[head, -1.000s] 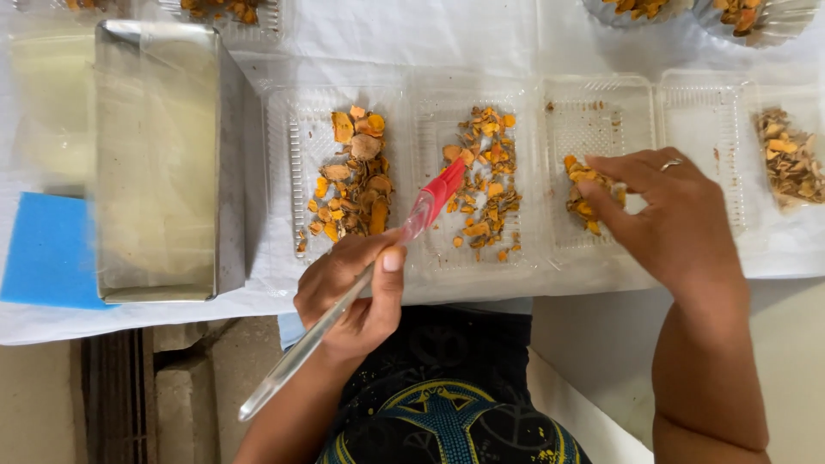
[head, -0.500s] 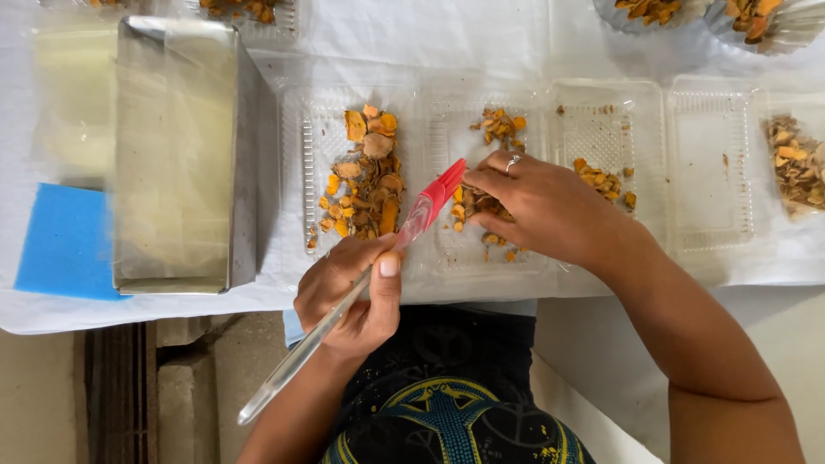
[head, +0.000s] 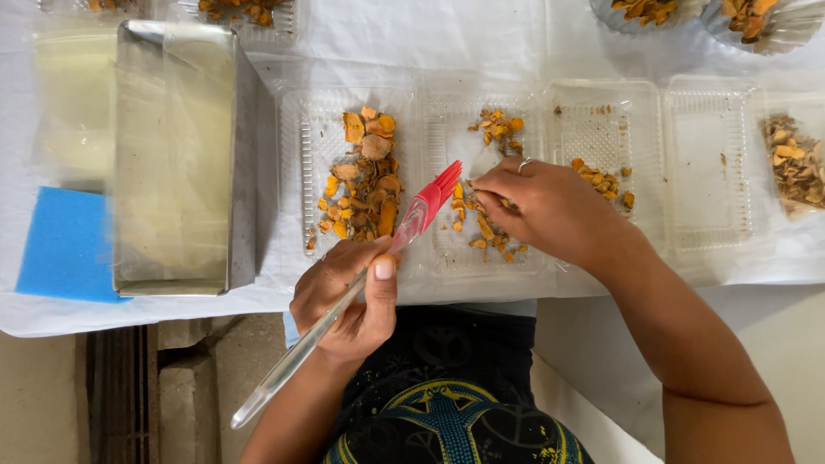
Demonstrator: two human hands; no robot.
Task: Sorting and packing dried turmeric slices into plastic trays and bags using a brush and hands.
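Your view: white cloth-covered table [head: 516, 43] spans top, daylight soft and even. Below its edge, bare concrete floor [head: 43, 395], dark metal grate [head: 116, 387] at left.

A rectangular stainless-steel tin [head: 180, 155] stands on the white cloth-covered table [head: 447, 39] at the left, with clear plastic film lying in and over it. A flat blue sponge pad [head: 64, 245] lies just beside the tin's left wall, near the table's front edge. To the right, an almost empty clear plastic tray [head: 709, 163] sits between other trays, and the one at the far right [head: 795, 159] holds pale brown dried pieces. Along the far edge stand two round crinkled clear cups [head: 756, 21] of orange pieces. Below the table shows bare concrete floor [head: 51, 387].
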